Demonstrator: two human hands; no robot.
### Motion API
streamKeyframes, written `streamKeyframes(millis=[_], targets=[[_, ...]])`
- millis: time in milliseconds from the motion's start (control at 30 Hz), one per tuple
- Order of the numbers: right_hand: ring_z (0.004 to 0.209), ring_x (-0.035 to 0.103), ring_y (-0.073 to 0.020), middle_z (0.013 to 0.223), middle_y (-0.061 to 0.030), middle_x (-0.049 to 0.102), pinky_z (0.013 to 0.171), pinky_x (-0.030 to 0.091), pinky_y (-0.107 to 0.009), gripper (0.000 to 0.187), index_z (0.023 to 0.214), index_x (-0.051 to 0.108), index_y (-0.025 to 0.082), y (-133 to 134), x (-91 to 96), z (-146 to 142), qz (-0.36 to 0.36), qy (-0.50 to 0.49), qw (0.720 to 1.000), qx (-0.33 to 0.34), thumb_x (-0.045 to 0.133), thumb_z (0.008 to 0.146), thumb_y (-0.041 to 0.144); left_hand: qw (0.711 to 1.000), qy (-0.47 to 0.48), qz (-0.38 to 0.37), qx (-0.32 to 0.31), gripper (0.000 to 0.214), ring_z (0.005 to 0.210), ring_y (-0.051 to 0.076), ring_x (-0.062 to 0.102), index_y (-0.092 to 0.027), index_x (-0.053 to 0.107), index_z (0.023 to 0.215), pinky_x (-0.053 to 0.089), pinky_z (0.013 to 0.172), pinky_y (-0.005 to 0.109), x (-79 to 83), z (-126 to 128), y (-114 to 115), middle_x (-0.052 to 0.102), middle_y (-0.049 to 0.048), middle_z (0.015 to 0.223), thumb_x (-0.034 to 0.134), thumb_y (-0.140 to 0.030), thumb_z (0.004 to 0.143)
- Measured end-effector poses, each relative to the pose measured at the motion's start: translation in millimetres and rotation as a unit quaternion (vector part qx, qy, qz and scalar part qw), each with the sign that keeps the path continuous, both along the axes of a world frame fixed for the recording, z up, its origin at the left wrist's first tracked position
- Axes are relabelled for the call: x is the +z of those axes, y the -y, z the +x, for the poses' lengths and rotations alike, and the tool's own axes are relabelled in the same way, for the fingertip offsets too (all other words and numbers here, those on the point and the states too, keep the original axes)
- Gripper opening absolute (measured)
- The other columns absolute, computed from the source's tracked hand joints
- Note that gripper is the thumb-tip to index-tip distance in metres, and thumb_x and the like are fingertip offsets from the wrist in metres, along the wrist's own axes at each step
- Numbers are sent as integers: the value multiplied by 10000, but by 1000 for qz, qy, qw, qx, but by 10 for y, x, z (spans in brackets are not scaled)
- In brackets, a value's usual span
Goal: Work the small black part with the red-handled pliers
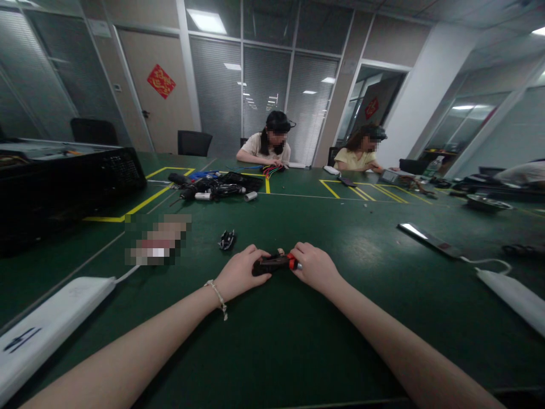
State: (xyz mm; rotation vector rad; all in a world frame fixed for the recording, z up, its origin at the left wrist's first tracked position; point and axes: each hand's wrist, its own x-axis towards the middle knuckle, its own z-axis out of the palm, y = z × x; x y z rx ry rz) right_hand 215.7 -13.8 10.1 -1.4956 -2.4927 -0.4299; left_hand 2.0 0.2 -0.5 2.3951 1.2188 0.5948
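Note:
Both my hands rest on the green table (pixel 298 341) and grip one small tool (pixel 275 263) with a black body and a red-orange part near its right end. My left hand (pixel 239 273) is closed around the black end; a beaded bracelet sits on that wrist. My right hand (pixel 314 266) is closed on the red end, where a short metal tip shows. A small black part (pixel 227 240) lies on the table just beyond my left hand.
White power strips lie at the left (pixel 46 329) and right (pixel 511 292). A phone (pixel 426 238) lies to the right. A pile of black tools and cables (pixel 213 187) sits farther back, a black case (pixel 63 182) at far left. Two people work across the table.

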Motion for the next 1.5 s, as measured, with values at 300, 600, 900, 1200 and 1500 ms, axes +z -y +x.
streamKeyframes(millis=[300,600,900,1200,1500], targets=[[764,510,-149,894,-65,573,656,427,-242,198,884,587,155,-7,-6,-2,-3,0,1000,5,532,715,239,1000,7,6,-6,382,770,147,532,-245,513,1050,440,671,263,-16,-6,-4,490,7,946,590,-376,700],[763,512,-148,889,-63,574,657,431,-242,191,879,588,151,6,0,2,-3,-1,1000,5,537,714,233,1000,2,0,-3,387,787,157,535,-238,516,1053,440,688,278,5,-2,12,494,14,952,584,-386,702],[758,509,-147,889,-63,569,650,429,-241,190,875,584,154,0,-5,4,-5,2,1000,5,539,703,222,1000,1,-10,-3,388,812,165,537,-240,517,1052,440,697,281,31,2,23,494,13,964,581,-401,704],[753,509,-147,874,-63,571,656,425,-242,184,869,588,148,15,18,-3,-2,2,1000,9,533,708,219,1000,3,1,-8,389,780,152,533,-243,506,1060,433,673,268,6,-4,9,490,8,947,575,-391,706],[762,515,-149,887,-64,570,663,430,-247,192,883,588,154,1,0,7,-1,3,1000,5,540,715,233,1000,-4,-5,-3,394,777,154,533,-245,508,1061,440,672,272,23,-6,14,492,8,952,579,-394,703]])
